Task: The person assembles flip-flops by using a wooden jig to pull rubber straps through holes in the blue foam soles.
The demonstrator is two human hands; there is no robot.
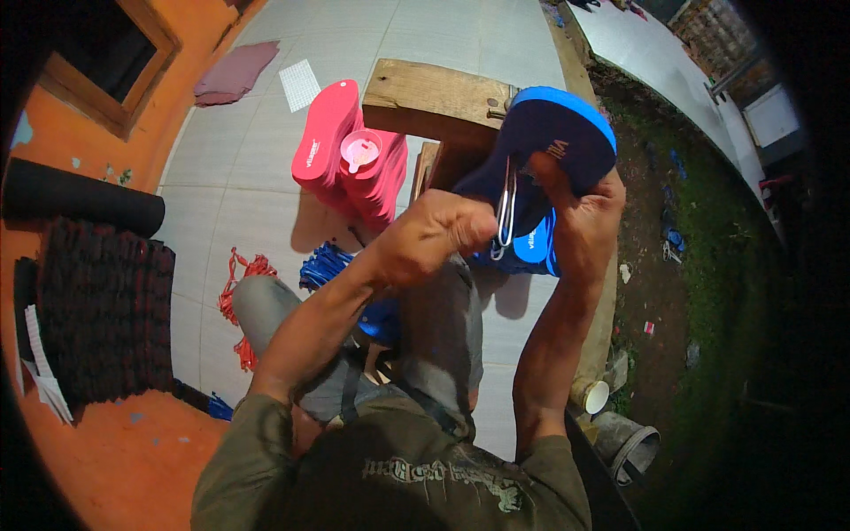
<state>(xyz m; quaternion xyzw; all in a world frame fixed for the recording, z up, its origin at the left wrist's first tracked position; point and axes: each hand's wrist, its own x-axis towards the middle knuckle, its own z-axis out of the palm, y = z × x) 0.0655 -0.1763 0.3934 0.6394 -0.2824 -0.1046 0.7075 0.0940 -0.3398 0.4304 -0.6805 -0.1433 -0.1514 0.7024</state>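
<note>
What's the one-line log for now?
left hand: closed at metal loop, grip unclear | right hand: holds blue sole | nearby: pink soles

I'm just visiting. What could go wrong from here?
The shiny loop beside the clenched left hand might slip and scrape the right hand, whose thumb presses the blue sandal sole close by. The small pink dish sits on stacked pink soles, so a bump could tip it.
</note>
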